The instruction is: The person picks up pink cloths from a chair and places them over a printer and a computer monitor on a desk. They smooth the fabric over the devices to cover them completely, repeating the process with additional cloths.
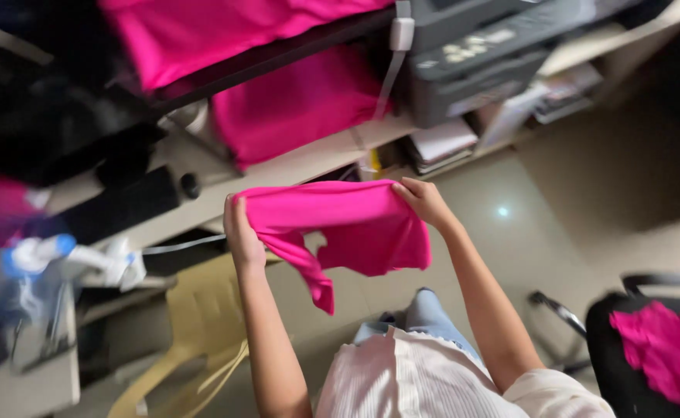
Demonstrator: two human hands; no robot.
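Seen from above, the person holds a bright pink garment (355,224) stretched in the air between both hands, over the pale tiled floor (526,224) and in front of the counter (293,166). The left hand (241,236) is closed on the garment's left edge, fingers curled over the cloth; the right hand (425,201) pinches its upper right corner with thumb and fingers. A narrow strip of the cloth hangs down from the middle and ends in a point above the person's knees, which are in blue jeans (425,317). What kind of garment it is cannot be told, since it is bunched and folded.

More pink fabric (293,104) lies on the counter behind, and another heap (201,31) sits higher up, cut off by the top edge. A grey printer (479,54) stands to the right of it, only partly in view. At the left, blurred dark shapes and a white-and-blue object (61,259) are too smeared to name. A yellow plastic chair (193,325) stands below the left arm. At the lower right, a black chair (626,356) carries another pink cloth (665,348), cropped by the edge.
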